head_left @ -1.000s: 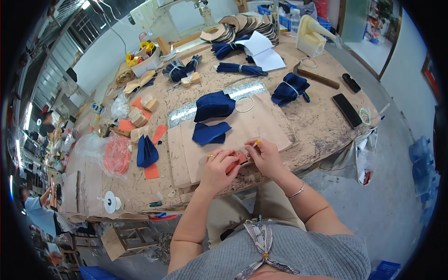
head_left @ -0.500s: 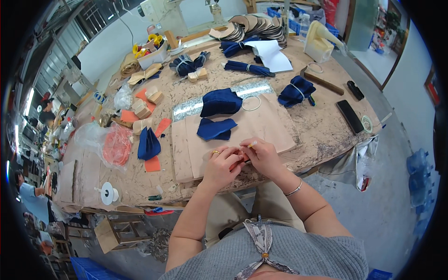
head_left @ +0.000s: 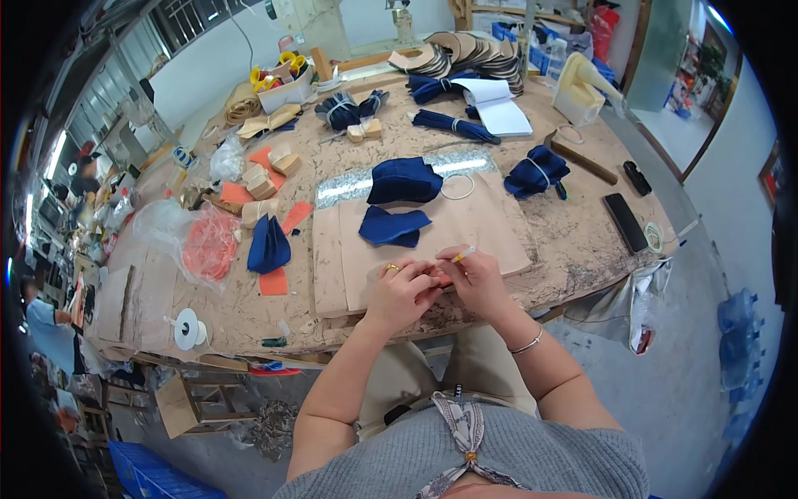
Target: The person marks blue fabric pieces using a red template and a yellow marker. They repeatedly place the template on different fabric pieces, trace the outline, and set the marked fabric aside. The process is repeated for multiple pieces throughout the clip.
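Note:
My left hand (head_left: 397,298) and my right hand (head_left: 477,289) meet over the near edge of a tan board (head_left: 490,229). Both have their fingers closed around a small orange-red piece (head_left: 445,280), mostly hidden by the fingers. From between my right thumb and forefinger sticks out a thin white-and-yellow stick (head_left: 464,254), pen-like, tilted up to the right. Just beyond the hands lies a dark blue fabric-like piece (head_left: 394,227), with a stack of blue pieces (head_left: 405,180) behind it. Beside that stack is a pale ring (head_left: 458,186).
Left on the worktable are a folded blue piece (head_left: 268,245), orange scraps (head_left: 273,282), a plastic bag of orange pieces (head_left: 209,249) and a white spool (head_left: 189,330). Rightward lie a tied blue bundle (head_left: 536,172), a hammer (head_left: 586,160) and a phone (head_left: 624,223). A glue pot (head_left: 579,93) stands farther back.
The stick in my right hand now points up and right and shows more of its length. Both hands stay together at the orange-red piece. The whole view has shifted slightly.

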A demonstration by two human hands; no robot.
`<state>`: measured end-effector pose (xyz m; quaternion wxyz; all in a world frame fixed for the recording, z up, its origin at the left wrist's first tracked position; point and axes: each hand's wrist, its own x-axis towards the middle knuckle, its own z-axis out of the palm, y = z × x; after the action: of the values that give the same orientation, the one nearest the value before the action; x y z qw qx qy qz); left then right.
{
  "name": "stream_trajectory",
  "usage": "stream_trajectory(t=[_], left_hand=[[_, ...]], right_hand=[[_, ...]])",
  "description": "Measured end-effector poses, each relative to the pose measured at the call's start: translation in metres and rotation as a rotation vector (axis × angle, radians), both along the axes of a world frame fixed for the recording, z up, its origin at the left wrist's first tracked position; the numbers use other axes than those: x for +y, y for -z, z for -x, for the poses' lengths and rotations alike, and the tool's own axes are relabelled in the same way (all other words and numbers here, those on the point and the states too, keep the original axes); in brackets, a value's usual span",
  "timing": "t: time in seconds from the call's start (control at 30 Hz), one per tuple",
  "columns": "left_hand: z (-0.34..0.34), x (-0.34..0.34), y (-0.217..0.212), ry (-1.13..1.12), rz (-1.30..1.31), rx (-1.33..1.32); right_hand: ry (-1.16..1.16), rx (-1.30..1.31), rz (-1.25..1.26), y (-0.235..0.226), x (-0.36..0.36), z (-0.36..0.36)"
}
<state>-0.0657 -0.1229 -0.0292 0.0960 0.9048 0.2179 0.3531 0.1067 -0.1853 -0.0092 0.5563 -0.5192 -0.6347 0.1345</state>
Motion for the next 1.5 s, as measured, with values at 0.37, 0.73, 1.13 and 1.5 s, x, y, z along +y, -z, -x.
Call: stream_trajectory(t=[0.37, 0.73, 1.13, 1.5], left_hand=[[0.001, 0.002, 0.0, 0.009, 0.001, -0.004], [0.002, 0.002, -0.002, 0.012, 0.009, 0.011], [0.006, 0.007, -0.009, 0.049, 0.361, -0.336], [0.034, 0.005, -0.032, -0.174, -0.048, 0.007]], right_hand=[[-0.04, -0.049, -0.003, 0.002, 0.005, 0.009], [-0.036, -0.114, -0.002, 0.003, 0.006, 0.012], [0.084, 0.576, -0.037, 0.025, 0.014, -0.019], [0.073, 0.616, -0.017, 0.032, 0.008, -0.028]])
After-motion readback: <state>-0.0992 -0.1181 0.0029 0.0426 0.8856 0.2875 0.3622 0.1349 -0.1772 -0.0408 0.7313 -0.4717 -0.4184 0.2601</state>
